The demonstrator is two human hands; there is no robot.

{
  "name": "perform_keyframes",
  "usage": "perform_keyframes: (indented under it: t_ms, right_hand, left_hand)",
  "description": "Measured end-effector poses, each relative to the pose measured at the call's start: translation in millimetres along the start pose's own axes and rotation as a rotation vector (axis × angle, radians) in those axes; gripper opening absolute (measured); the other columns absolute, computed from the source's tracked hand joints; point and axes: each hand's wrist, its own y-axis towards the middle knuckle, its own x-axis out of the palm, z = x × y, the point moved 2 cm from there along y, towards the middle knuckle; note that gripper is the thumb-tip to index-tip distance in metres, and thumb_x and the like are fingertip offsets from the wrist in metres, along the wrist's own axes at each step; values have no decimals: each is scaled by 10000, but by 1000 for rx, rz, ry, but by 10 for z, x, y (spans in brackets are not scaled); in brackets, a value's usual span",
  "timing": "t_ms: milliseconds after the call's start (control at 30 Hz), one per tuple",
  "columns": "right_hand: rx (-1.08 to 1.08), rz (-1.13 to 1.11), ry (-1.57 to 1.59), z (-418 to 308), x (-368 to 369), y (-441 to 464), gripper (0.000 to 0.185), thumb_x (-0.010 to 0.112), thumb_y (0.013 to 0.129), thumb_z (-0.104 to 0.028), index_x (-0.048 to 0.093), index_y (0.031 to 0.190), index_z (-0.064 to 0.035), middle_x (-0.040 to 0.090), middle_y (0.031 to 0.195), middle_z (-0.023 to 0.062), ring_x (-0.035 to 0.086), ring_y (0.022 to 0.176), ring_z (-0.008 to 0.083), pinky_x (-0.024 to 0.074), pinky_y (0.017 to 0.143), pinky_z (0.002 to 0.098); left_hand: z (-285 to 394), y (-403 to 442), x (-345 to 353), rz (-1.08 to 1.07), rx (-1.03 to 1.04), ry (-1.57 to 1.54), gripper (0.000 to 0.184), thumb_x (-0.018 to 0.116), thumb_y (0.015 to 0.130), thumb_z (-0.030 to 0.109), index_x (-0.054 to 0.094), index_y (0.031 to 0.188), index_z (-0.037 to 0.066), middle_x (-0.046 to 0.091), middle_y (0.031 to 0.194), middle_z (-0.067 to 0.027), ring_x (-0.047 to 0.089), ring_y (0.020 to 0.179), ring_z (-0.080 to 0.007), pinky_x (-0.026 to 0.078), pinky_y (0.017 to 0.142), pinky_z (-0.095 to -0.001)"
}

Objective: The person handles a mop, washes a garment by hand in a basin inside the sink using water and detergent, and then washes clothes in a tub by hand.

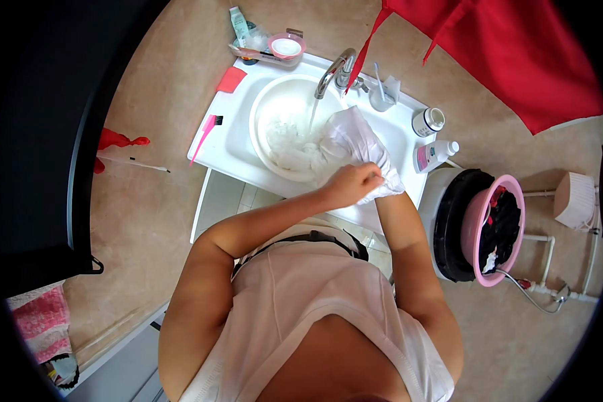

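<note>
Over the sink, white cloth hides the right hand, grip unclear; the left hand clenches against it.

We identify a home washroom by the white sink, running faucet, toothbrush in a cup, and pink basin of dark laundry.

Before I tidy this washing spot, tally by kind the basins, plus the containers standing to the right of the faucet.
Basins: 2 (white basin, pink basin)
Cups: 1 (toothbrush cup)
Jars: 1 (white jar)
Bottles: 1 (white bottle)
Total: 5
</note>
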Motion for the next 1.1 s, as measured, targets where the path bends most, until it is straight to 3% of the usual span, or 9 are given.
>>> perform_keyframes:
  t_ms: [133, 233, 333, 433, 567, 733, 833, 967, 1100]
  right_hand:
    - [38, -15, -14, -114, 33, 79, 432, 560, 921, -333, 565, 1181, 12, 641, 1032, 149, 625, 923, 235, 490, 812, 316]
    - [203, -134, -107, -265, -21, 133, 503, 522, 943, -370, 503, 1246, 32, 593, 1135, 126, 592, 1007, 217, 474, 874, 315]
    - [158, -158, -127, -442, 376, -47, 519, 514, 946, -377, 482, 1268, 28, 574, 1166, 139, 582, 1033, 219, 467, 898, 330]
    - [77, -193, -142, -622, 725, -141, 571, 467, 950, -442, 467, 1284, 21, 591, 1142, 141, 598, 994, 239, 482, 851, 332]
    - [-63, -272, -310, -919, 1300, -467, 543, 463, 957, -396, 447, 1314, 13, 558, 1225, 144, 556, 1110, 239, 440, 947, 343]
    - [-205, -490, -492, -931, 1425, -560, 492, 493, 934, -324, 452, 1315, -15, 518, 1275, 126, 510, 1162, 251, 386, 1005, 360]
    - [-474, -576, -850, -757, 1349, -460, 475, 510, 918, -288, 455, 1310, -24, 516, 1269, 125, 504, 1162, 256, 379, 1010, 361]
    - [-945, -575, -1426, -425, 1126, -261, 460, 532, 896, -240, 458, 1303, -37, 514, 1260, 125, 496, 1162, 262, 369, 1015, 362]
    - [-817, -527, -1458, -41, 884, -213, 456, 552, 871, -179, 462, 1299, -48, 507, 1262, 125, 480, 1176, 276, 350, 1031, 362]
  left_hand:
    - [-681, 81, -112, 58, -218, -262, 257, 564, 903, 251, 604, 987, 11, 631, 784, -41, 575, 713, -108, 466, 636, -268]
    - [-971, 81, -300, 167, -305, -236, 266, 581, 897, 252, 602, 974, -2, 638, 857, -38, 572, 764, -116, 465, 682, -269]
    - [-1093, 83, -481, 312, -276, -118, 269, 583, 897, 250, 600, 977, -6, 638, 882, -53, 576, 816, -120, 454, 739, -267]
    - [-904, 84, -632, 387, -232, -221, 277, 582, 899, 256, 596, 999, -1, 630, 931, -53, 571, 856, -125, 439, 780, -265]
    - [-454, 76, -824, 446, -102, -491, 314, 526, 930, 315, 584, 1054, 31, 598, 1013, -40, 533, 982, -138, 401, 876, -301]
    - [-54, -63, -980, 481, 191, -482, 663, 380, 943, 510, 390, 1324, -32, 506, 1258, -119, 485, 1166, -195, 326, 1036, -353]
    - [-50, -136, -976, 712, 330, -394, 675, 346, 949, 530, 382, 1328, -28, 479, 1287, -116, 469, 1184, -192, 322, 1041, -348]
    - [-513, -165, -1092, 604, 65, -551, 521, 365, 978, 451, 456, 1263, 25, 510, 1256, -78, 499, 1124, -156, 376, 976, -326]
    - [-796, -180, -1100, 633, -152, -790, 364, 463, 971, 352, 543, 1168, 56, 590, 1126, -59, 552, 1035, -148, 440, 890, -307]
